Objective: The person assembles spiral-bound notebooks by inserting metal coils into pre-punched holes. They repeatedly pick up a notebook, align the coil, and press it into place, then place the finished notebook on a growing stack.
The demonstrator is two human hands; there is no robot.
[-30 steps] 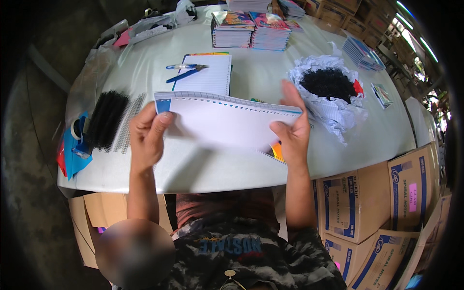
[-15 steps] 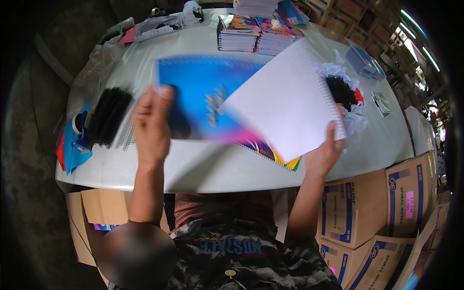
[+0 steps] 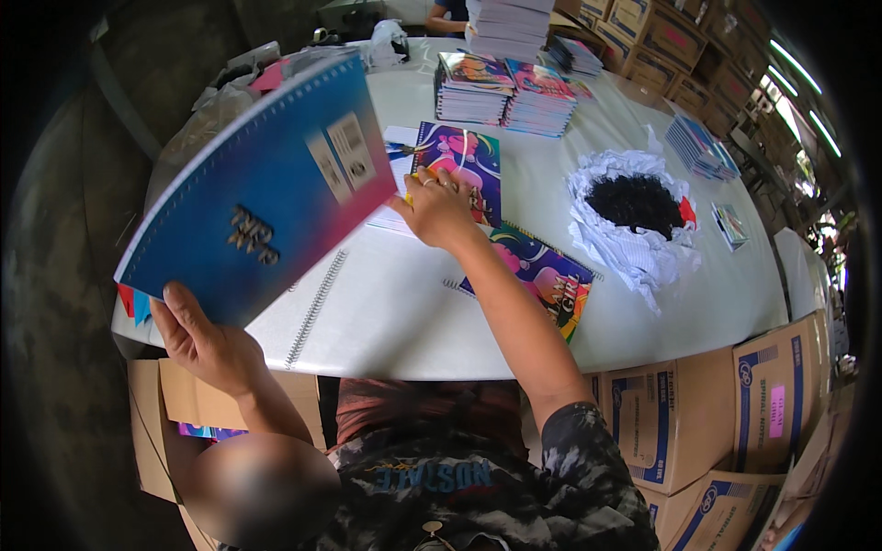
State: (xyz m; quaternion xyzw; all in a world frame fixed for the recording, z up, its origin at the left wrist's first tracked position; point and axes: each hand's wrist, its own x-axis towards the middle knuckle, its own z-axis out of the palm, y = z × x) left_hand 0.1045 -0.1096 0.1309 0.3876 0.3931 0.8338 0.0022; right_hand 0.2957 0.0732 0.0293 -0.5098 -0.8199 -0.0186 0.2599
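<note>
Blue and pink cover, tilted up over the worktop (image 3: 413,331): the loose notebook (image 3: 289,165) hangs to the left of the purple notebook (image 3: 459,147), with small holes along its upper edge and a white label on its face. The left hand (image 3: 207,340) grips it by its lower corner, thumb across the cover. The right hand (image 3: 441,207) lies on the near edge of the purple notebook, fingers bent over it; whether they pinch it or merely rest there, I cannot tell.

The raised loose notebook hides much of what lies left of the purple notebook; a wire coil (image 3: 315,312) shows from beneath it. Blue pliers (image 3: 401,148) sit just left of the purple notebook, partly covered. Nearer than the purple notebook is a bright patterned notebook (image 3: 537,271), and the right forearm crosses its left part.

Beyond the purple notebook stand two piles of notebooks (image 3: 542,96), with a tall paper stack (image 3: 510,28) behind them and a co-worker's arm (image 3: 447,25) beside that. To its right, crumpled paper (image 3: 597,248) cups a black tangle (image 3: 634,202); farther right lie thin books (image 3: 698,147). Cardboard boxes (image 3: 657,413) crowd the near right, below the worktop.
</note>
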